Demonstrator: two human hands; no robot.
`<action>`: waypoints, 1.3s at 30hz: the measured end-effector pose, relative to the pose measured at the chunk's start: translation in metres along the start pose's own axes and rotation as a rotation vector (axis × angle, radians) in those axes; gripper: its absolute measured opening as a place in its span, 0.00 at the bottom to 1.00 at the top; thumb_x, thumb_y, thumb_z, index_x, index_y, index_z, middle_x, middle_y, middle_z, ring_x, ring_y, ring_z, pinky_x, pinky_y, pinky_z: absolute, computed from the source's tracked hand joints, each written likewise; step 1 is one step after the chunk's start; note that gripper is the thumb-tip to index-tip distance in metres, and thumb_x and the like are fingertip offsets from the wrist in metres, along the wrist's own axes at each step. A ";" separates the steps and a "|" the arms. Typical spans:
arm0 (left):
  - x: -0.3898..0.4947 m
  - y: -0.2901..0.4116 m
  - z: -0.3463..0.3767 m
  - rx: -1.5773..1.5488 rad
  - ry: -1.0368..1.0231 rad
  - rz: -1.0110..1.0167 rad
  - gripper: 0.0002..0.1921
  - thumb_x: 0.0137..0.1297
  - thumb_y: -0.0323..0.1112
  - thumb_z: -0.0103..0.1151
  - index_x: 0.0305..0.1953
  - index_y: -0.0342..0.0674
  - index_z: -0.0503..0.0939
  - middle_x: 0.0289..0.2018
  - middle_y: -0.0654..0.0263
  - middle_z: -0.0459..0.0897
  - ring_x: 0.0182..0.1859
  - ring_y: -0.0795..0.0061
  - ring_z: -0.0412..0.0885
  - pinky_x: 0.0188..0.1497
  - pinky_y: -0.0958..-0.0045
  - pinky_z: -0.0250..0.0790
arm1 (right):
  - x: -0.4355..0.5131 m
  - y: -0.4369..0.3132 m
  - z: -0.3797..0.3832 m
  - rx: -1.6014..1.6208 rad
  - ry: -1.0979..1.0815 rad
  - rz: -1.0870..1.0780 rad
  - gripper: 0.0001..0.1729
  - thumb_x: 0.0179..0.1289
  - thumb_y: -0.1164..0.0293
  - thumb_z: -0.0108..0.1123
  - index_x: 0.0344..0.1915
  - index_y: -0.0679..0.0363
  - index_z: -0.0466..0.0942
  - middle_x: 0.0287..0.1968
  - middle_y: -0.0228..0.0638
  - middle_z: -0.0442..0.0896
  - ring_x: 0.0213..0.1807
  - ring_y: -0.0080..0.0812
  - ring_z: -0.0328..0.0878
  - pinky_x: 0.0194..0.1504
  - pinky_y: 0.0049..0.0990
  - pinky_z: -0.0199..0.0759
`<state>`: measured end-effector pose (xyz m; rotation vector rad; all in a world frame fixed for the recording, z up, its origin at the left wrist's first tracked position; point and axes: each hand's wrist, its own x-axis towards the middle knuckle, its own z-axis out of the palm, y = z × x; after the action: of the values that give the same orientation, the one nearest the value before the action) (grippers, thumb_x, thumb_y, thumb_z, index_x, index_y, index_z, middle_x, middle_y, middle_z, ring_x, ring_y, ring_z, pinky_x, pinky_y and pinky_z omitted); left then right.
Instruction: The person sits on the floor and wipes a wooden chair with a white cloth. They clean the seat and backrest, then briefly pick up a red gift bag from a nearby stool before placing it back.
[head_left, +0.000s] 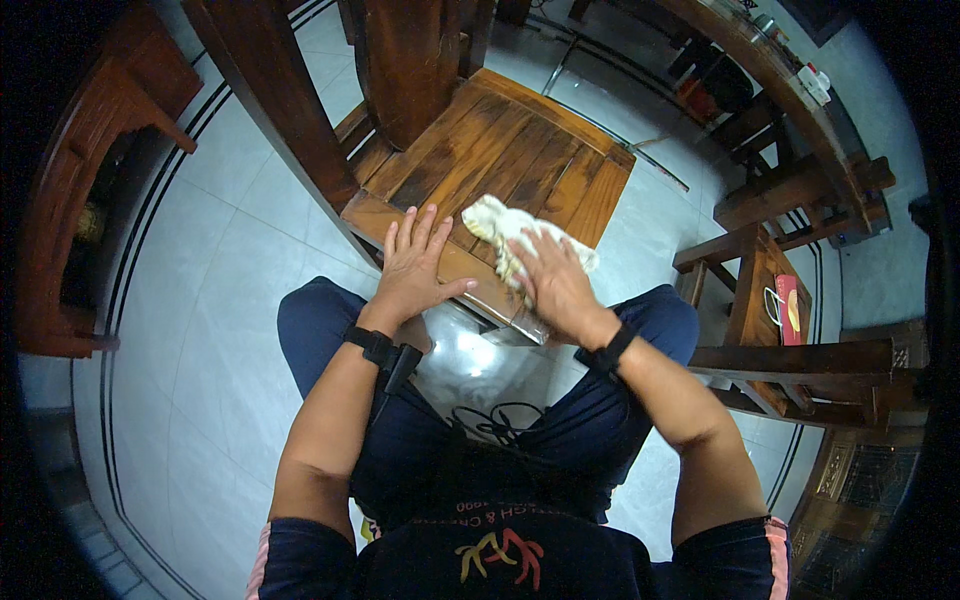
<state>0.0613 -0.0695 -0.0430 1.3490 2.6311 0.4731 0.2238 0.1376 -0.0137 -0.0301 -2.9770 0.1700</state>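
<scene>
A wooden chair seat of slatted, dark-streaked boards stands before my knees. My left hand rests on its front rail, near the left corner, with the fingers spread and nothing in them. Under my right hand lies a bunched white cloth with yellowish patches, pressed onto the seat near its front right corner. The right hand is slightly blurred, and its fingers lie over the cloth. Each wrist wears a black strap.
The chair's wooden back panel and a thick post rise at the seat's left. Another wooden chair at right holds a red paper bag. A long wooden table runs along the upper right. Carved wooden furniture stands at left on pale floor tiles.
</scene>
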 end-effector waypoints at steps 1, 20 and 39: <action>0.000 0.001 0.000 0.009 0.025 0.009 0.58 0.53 0.76 0.59 0.76 0.43 0.55 0.79 0.54 0.44 0.80 0.50 0.37 0.79 0.46 0.28 | 0.010 0.013 0.004 -0.014 0.005 0.023 0.29 0.72 0.61 0.56 0.71 0.50 0.68 0.71 0.46 0.69 0.72 0.54 0.65 0.70 0.53 0.58; -0.131 0.158 -0.271 -1.065 -0.402 0.650 0.10 0.75 0.38 0.49 0.38 0.40 0.76 0.50 0.55 0.85 0.54 0.57 0.83 0.55 0.61 0.76 | 0.036 0.042 0.030 -0.038 0.139 0.242 0.30 0.72 0.57 0.55 0.71 0.49 0.67 0.70 0.53 0.68 0.72 0.57 0.63 0.72 0.54 0.52; -0.163 0.188 -0.258 -1.050 -0.366 0.805 0.10 0.76 0.39 0.47 0.44 0.39 0.73 0.54 0.54 0.81 0.58 0.57 0.79 0.59 0.61 0.72 | 0.029 0.036 0.032 -0.059 0.148 0.249 0.30 0.71 0.56 0.56 0.71 0.47 0.67 0.70 0.52 0.70 0.72 0.57 0.63 0.72 0.56 0.52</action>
<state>0.2307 -0.1527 0.2617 1.7090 1.0857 1.2812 0.1907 0.1707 -0.0449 -0.4036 -2.8200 0.1041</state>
